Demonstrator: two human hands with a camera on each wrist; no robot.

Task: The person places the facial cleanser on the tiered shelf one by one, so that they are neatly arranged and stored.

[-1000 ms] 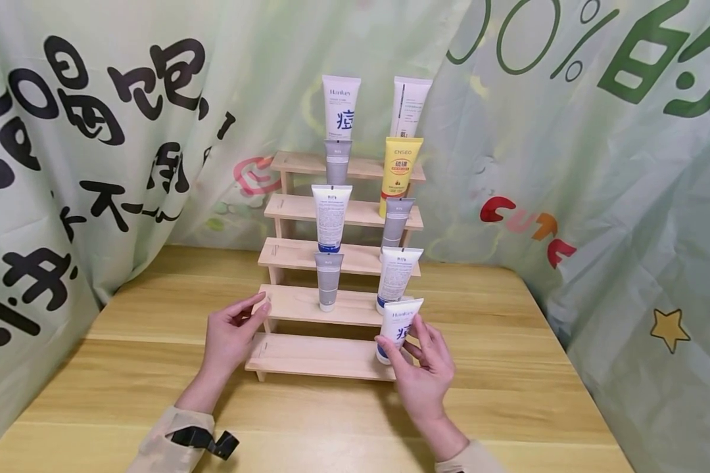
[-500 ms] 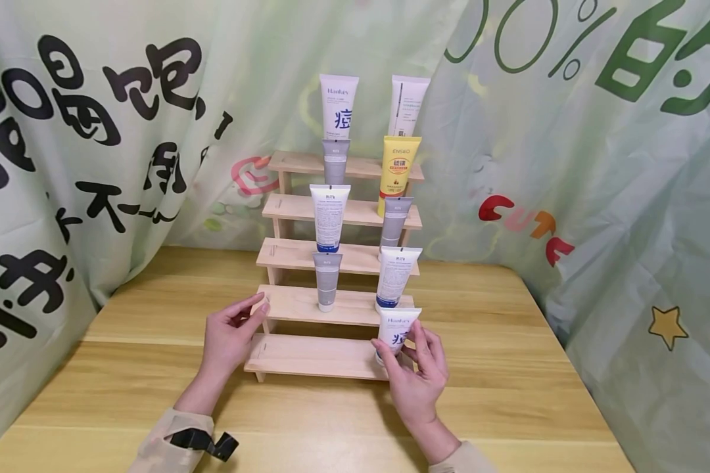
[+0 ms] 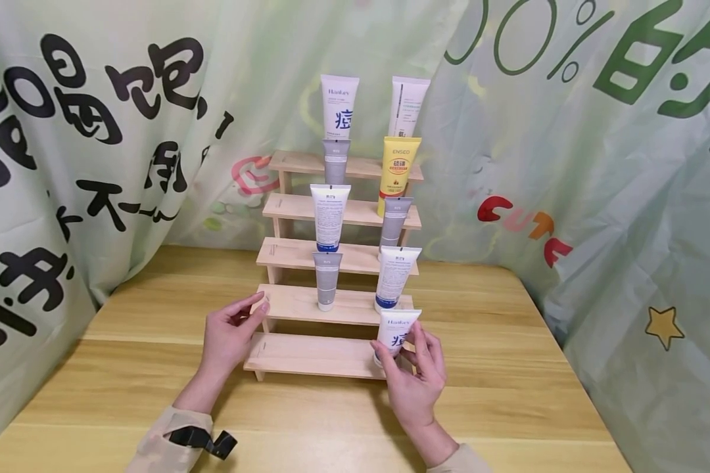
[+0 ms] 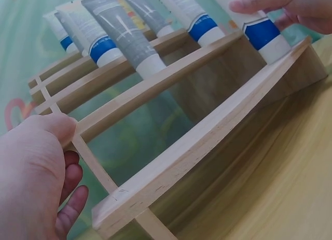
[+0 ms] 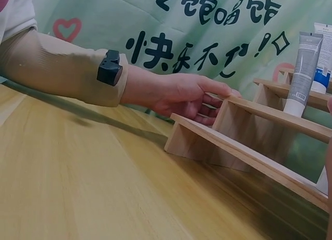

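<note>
My right hand (image 3: 417,387) holds a white squeeze tube (image 3: 396,328) with blue lettering between thumb and fingers. In the left wrist view, that tube's white cap (image 4: 277,51) meets the bottom step at its right end. My left hand (image 3: 229,338) grips the left end of the second step of a stepped wooden display rack (image 3: 319,355). Its thumb lies on the step's corner in the left wrist view, fingers curled below. One step above the held tube stand a grey tube (image 3: 328,281) at the middle and a white tube with a blue band (image 3: 395,279) at the right.
Higher steps carry more upright tubes in two columns, among them a yellow tube (image 3: 399,174) and a white lettered tube (image 3: 338,108) at the top. The rack stands on a wood-grain table (image 3: 491,368). A printed curtain (image 3: 526,151) hangs behind and along the sides.
The right hand has lowered the white tube slightly and shifted it a little left on the bottom step. My left hand keeps its grip on the rack.
</note>
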